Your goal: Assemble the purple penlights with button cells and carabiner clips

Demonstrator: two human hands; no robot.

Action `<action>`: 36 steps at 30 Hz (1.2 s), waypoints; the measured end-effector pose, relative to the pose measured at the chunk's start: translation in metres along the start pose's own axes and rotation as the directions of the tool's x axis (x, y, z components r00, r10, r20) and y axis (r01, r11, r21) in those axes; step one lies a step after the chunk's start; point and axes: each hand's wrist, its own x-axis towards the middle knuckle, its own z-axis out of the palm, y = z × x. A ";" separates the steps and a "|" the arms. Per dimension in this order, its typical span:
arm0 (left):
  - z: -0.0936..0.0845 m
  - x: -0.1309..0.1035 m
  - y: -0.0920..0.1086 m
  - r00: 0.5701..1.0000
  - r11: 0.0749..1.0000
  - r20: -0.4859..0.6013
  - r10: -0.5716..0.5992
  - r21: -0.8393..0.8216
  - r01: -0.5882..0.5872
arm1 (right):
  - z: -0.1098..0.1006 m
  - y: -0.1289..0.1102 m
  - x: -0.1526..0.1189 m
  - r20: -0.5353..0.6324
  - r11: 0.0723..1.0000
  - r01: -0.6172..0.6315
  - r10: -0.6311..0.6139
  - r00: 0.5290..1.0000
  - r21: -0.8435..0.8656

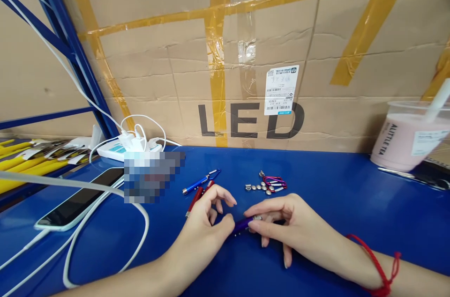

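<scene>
Tube [242, 226], slim & purple, sits b/w both hands at lower ctr of my head cam, lying roughly crosswise; I can't tell if it touches the blue surface [316, 175] or is held just above. R hand [298, 229] has its grip on it, thumb & index pinching near the silvery R end, other fingers bent behind & below. L hand [209, 222] has its thumb at the tube's L end, index arched up clear of it; the rest curl behind the thumb, so I can't tell if that grip is grasping anything. Red string bracelet [386, 283] on R wrist.

Just behind L hand I get red tubes [194, 201], partly hidden, & a blue tube [197, 184] w/ a blue clip [217, 174] at its far end. Beyond R hand: small cluster of round metal bits [263, 188] next to pink-purple carabiners [276, 183].

Far L, I see a phone [80, 198] w/ white cable [21, 251] plugged in, power strip [112, 151] behind. Far R: cup [401, 142] of pink drink w/ straw. Bg: taped cardboard box [168, 77] marked LED.
</scene>
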 end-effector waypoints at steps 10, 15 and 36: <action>0.002 -0.007 0.000 0.971 0.893 0.233 0.059 0.423 -0.156 | 0.000 -0.005 -0.001 -0.030 0.999 0.032 -0.032 0.999 0.012; 0.003 -0.005 -0.006 0.959 0.883 0.238 0.157 0.400 -0.244 | 0.001 -0.005 -0.001 -0.024 0.999 0.046 -0.046 0.999 0.013; 0.001 -0.005 0.000 0.945 0.945 0.274 0.180 0.217 -0.243 | -0.011 -0.015 -0.003 -0.088 0.975 0.207 -0.214 0.973 -0.079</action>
